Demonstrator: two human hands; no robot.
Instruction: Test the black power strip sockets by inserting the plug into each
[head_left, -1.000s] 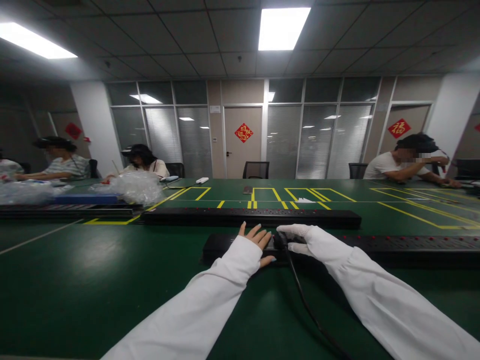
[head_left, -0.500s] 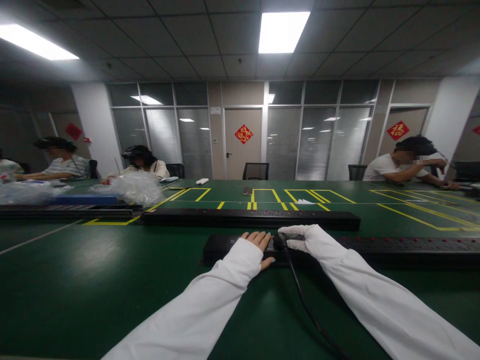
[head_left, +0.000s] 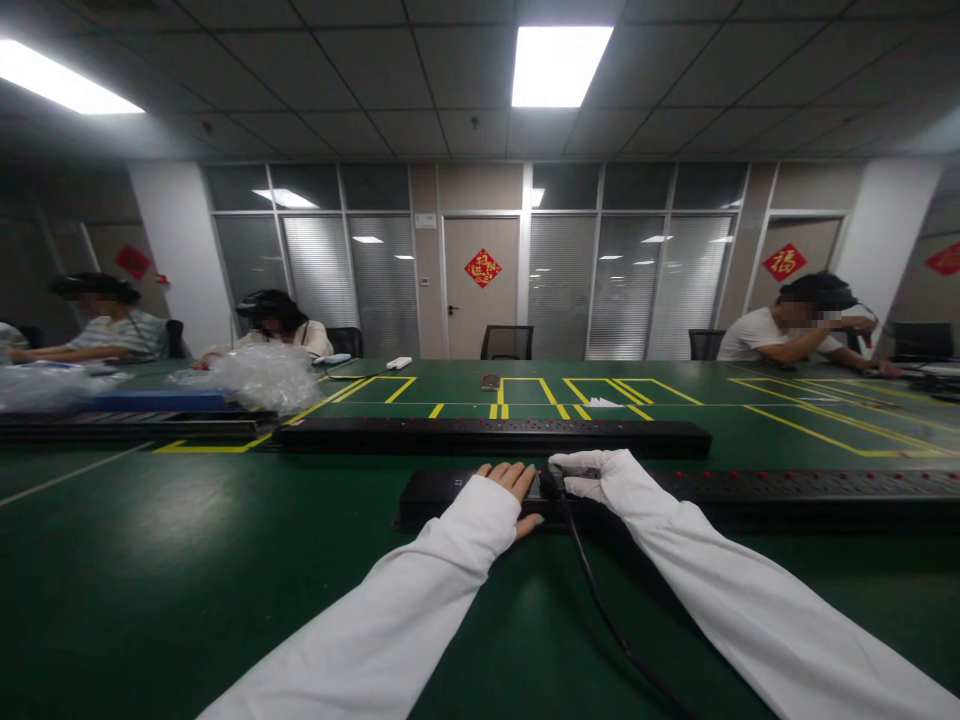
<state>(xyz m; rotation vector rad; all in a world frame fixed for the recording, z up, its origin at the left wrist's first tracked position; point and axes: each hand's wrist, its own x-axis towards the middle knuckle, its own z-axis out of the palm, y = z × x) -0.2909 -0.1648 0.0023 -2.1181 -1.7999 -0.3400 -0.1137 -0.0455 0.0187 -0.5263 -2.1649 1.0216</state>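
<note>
A long black power strip (head_left: 757,488) with a row of red dots along its top lies across the green table in front of me. My left hand (head_left: 510,490), bare, is on its left part, fingers over the top and thumb at the near side, holding it. Just to the right, my right hand (head_left: 589,472) in a white glove pinches a black plug (head_left: 553,484) at the strip's top. Whether the plug's pins are in a socket is hidden. From the plug a black cord (head_left: 600,600) runs down toward me between my sleeves.
Another black power strip (head_left: 495,437) lies parallel behind. Clear plastic bags (head_left: 262,378) and more dark strips (head_left: 135,425) are at the left. Yellow tape (head_left: 525,380) marks the green table (head_left: 225,580). Across it sit a person (head_left: 780,330) at right and others at left.
The whole view has shifted slightly, so things appear a little further left. Both hands keep their places on the power strip and the plug.
</note>
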